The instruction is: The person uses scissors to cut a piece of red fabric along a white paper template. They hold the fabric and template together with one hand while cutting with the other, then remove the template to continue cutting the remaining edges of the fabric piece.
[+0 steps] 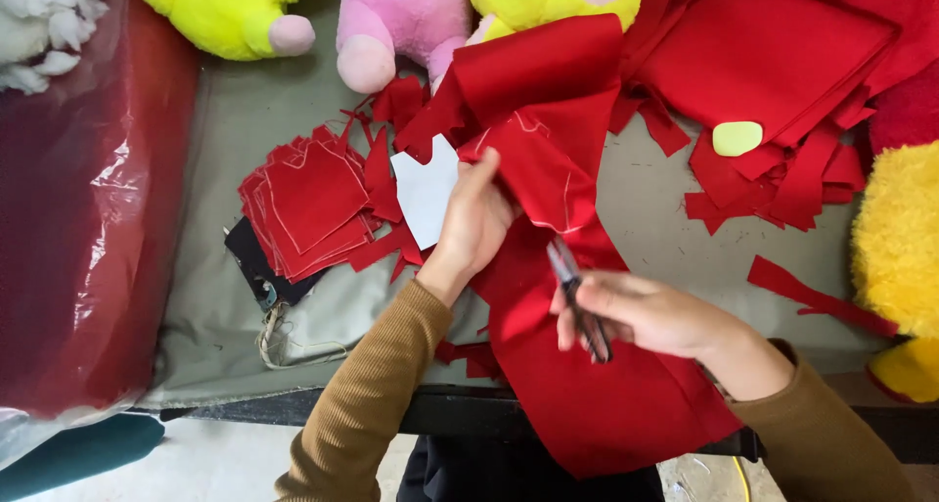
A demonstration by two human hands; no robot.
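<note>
- Now, your left hand [476, 220] pinched the red cloth [548, 169] above the table [235, 120].
- Your right hand [641, 311] was closed around the scissors [577, 301], blades at the cloth.
- A clear plastic bag [83, 199] at your left held dark red material.

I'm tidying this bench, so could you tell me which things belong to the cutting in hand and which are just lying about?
In use: red fabric sheet, held by the left hand; scissors in the right hand; stack of cut red pieces; white template.

Lying about: plush toys, yellow chalk, red plastic bag.
</note>
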